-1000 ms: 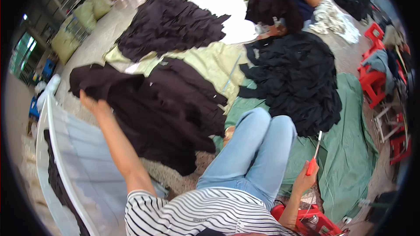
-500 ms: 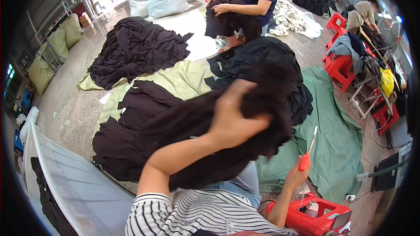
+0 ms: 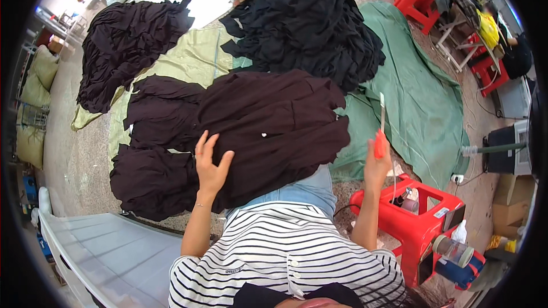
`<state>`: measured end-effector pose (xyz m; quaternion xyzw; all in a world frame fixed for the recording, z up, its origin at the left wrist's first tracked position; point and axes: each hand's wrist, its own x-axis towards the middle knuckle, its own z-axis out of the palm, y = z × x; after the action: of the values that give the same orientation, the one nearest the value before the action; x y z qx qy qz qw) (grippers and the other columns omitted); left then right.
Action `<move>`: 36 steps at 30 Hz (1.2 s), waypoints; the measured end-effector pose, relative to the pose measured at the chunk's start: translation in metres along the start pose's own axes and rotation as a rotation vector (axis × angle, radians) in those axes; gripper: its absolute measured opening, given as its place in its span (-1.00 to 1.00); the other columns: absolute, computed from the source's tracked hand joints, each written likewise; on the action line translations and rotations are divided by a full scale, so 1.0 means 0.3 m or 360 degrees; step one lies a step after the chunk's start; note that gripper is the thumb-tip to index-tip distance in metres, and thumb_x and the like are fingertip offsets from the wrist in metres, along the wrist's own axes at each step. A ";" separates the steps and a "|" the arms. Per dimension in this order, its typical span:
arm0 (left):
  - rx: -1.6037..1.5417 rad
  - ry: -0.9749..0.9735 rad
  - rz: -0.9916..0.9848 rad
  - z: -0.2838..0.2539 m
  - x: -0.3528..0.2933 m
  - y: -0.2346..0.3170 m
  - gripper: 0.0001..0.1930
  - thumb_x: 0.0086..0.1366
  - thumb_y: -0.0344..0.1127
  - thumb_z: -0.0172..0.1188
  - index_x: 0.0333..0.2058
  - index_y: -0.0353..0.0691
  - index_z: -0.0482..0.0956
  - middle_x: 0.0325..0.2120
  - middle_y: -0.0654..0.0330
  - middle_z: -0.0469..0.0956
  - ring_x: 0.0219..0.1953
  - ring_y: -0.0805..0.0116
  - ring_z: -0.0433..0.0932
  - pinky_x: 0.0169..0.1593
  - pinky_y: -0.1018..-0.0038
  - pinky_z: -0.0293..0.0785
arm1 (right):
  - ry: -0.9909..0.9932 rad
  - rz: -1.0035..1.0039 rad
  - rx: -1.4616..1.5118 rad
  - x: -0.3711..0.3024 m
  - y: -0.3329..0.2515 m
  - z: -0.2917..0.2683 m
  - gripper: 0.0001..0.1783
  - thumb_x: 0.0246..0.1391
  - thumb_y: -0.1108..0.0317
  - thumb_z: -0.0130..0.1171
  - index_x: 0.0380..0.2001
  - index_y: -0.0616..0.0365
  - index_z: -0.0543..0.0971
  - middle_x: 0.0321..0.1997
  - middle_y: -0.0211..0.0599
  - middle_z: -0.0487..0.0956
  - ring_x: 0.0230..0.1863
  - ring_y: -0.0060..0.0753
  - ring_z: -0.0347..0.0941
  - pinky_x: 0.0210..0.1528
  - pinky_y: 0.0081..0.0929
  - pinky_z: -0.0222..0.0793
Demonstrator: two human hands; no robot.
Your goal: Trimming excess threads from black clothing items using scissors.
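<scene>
Across my lap lies a dark brown garment (image 3: 274, 120), spread fairly flat, with a small white speck (image 3: 264, 134) near its middle. My left hand (image 3: 211, 165) rests on the garment's left part, fingers apart and gripping nothing. On the right, my right hand (image 3: 377, 165) is closed round the handle of a red-handled tool (image 3: 379, 142) with a thin metal shaft pointing up. A pale cord (image 3: 394, 177) hangs below that hand. The tool stays apart from the cloth, over the green sheet (image 3: 422, 102). Its exact kind cannot be made out.
Dark brown cloth piles lie at left (image 3: 162, 108) and far left (image 3: 128, 43); a black pile (image 3: 308, 20) rises ahead. Beside my right arm stands a red stool (image 3: 388, 217) with a jar (image 3: 454, 250). A white panelled bin (image 3: 114, 239) is at lower left. Cords cross the right floor.
The brown garment, lifted and bunched over my left hand before, now lies spread over my lap. My left hand has come down onto it. The view has tilted downward.
</scene>
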<state>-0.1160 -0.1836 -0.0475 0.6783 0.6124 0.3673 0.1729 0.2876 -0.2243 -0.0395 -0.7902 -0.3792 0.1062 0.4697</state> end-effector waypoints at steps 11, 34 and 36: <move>0.0288 0.0071 0.0455 0.033 -0.078 0.095 -0.73 0.00 -0.39 0.42 -0.29 -0.21 0.57 -0.11 0.10 0.45 0.04 -0.01 0.41 0.27 -0.09 0.20 | -0.0296 -0.0325 0.0067 0.026 -0.165 0.147 -0.61 0.17 0.34 0.29 0.07 0.06 0.54 -0.12 -0.09 0.66 -0.14 -0.16 0.65 -0.09 -0.36 0.49; 0.0368 -0.0166 0.0302 -0.027 0.010 0.121 -0.53 0.08 -0.16 0.44 -0.08 -0.21 0.51 0.38 -0.06 0.13 0.46 -0.19 -0.05 0.38 -0.24 -0.12 | -0.1067 0.0313 0.0114 0.214 0.020 0.256 -0.46 -0.02 0.27 0.45 0.03 0.22 0.56 -0.16 -0.37 0.60 -0.16 -0.55 0.47 -0.06 -0.51 0.39; 0.0373 -0.0226 0.0637 -0.035 0.011 0.099 -0.71 0.09 -0.35 0.39 -0.27 -0.21 0.47 0.29 0.03 0.33 0.44 -0.11 0.06 0.39 -0.21 -0.12 | -0.1043 0.0187 0.0138 0.209 0.021 0.204 -0.47 -0.05 0.34 0.44 0.02 0.21 0.56 -0.15 -0.39 0.60 -0.15 -0.55 0.47 -0.06 -0.52 0.40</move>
<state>-0.1026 -0.1883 -0.0192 0.8257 0.4906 0.2721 0.0596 0.3020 -0.1418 -0.0658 -0.7138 -0.4589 0.3975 0.3490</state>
